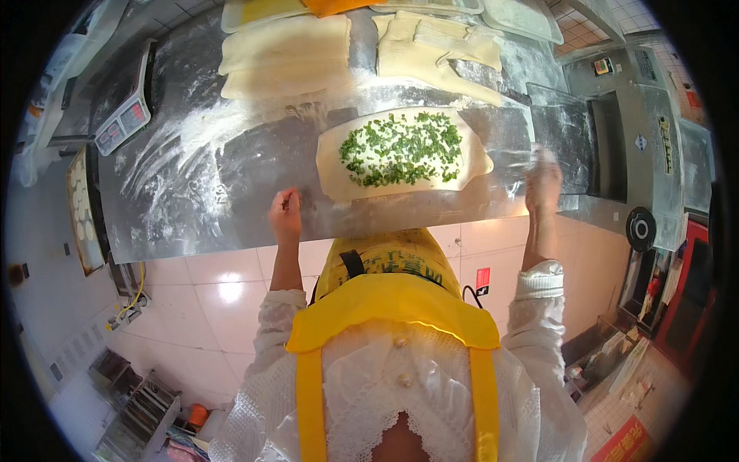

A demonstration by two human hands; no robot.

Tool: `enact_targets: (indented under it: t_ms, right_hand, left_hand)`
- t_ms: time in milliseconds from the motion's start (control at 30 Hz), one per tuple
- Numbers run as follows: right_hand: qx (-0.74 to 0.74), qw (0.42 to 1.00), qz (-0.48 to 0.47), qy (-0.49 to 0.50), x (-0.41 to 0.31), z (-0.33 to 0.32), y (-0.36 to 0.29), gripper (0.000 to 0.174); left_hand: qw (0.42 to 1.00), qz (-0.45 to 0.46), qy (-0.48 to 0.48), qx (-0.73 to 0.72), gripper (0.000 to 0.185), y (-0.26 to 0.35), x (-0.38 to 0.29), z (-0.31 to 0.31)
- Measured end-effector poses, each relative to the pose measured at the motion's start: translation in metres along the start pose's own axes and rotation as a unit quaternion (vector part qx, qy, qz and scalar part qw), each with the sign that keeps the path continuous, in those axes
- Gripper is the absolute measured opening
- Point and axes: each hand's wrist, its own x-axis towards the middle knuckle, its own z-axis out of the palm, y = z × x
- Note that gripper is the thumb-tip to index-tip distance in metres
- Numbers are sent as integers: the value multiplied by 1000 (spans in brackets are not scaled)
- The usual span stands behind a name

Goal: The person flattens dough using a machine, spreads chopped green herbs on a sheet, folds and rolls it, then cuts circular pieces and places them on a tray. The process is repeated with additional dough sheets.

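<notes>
A flat sheet of dough [338,159] lies on the metal worktable [260,156] before me, its right end drawn out to a small point. Chopped green scallions [404,147] are strewn over most of it, on a paler white patch. My left hand [285,215] is over the table's front edge, left of the sheet, with its fingers curled in and nothing visible in them. To the right of the dough, apart from it, my right hand [542,179] is blurred by motion; whether it holds anything cannot be made out.
Two more dough pieces, a folded sheet [286,58] and an irregular slab [415,55], lie at the back. A digital scale [122,124] stands at the left beside scattered flour [179,173]. The right end adjoins a metal machine [646,127]. A tray of pale rounds [84,208] is far left.
</notes>
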Motion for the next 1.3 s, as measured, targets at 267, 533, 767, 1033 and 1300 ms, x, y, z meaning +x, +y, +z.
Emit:
enact_targets:
  t_ms: [267, 533, 767, 1033, 1300]
  right_hand:
    - [82, 990, 58, -100, -44, 48, 8, 10]
    - [116, 993, 29, -15, -16, 29, -8, 14]
    - [247, 968, -24, -28, 57, 50, -50, 11]
    - [54, 989, -30, -131, 3, 146, -93, 14]
    - [-21, 985, -25, -172, -6, 149, -102, 10]
  left_hand:
    - [999, -34, -8, 28, 14, 9, 11, -7]
    - [998, -39, 19, -38, 14, -1, 10, -12]
    - [998, -26, 26, -56, 14, -2, 14, -18]
    - [998, -29, 39, -37, 13, 5, 16, -20]
    - [996, -71, 43, -19, 12, -1, 14, -21]
